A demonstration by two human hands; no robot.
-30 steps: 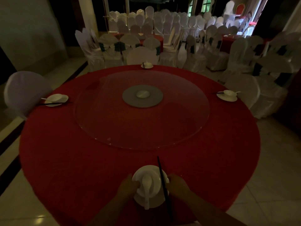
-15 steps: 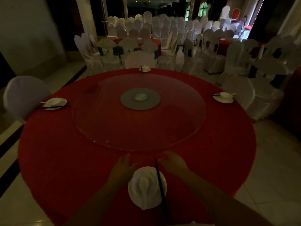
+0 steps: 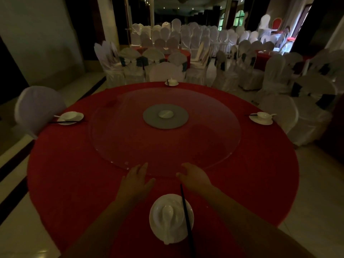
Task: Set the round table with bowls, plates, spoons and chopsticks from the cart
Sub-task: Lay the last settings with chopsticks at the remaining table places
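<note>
L hand (image 3: 136, 181), R hand (image 3: 195, 178) fwd | white plate (image 3: 151, 221), bowl (image 3: 177, 202), spoon (image 3: 167, 214) | blk chopsticks (image 3: 186, 216)

You can read no words, numbers or signs here. Nothing on the red worktop (image 3: 70, 174) shows any print. The room is too dark to tell more.
</note>
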